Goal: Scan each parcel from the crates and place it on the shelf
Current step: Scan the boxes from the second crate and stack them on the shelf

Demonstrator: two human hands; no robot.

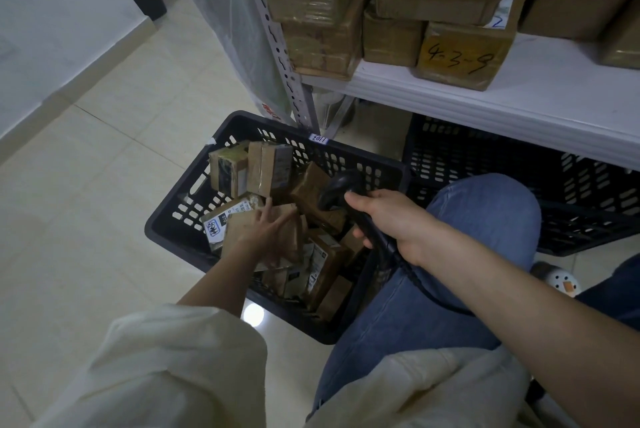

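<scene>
A black plastic crate [180, 216] on the floor holds several taped brown cardboard parcels with white labels. My left hand [265, 235] reaches into the crate, its fingers spread over a flat brown parcel [239, 226] in the middle of the pile. Whether it grips that parcel I cannot tell. My right hand [391, 223] grips the handle of a black barcode scanner [337, 190], held over the crate's right side with its head pointing down toward the parcels. The scanner's black cable runs back over my knee. The white shelf [519, 98] stands above and behind the crate.
On the shelf sit stacked cardboard boxes, one marked 4-3-9 [460, 56]. A second black crate [502, 164] lies under the shelf to the right. A perforated grey shelf post [277, 46] rises behind the first crate. My knee in blue jeans [467, 247] presses against the crate's right wall.
</scene>
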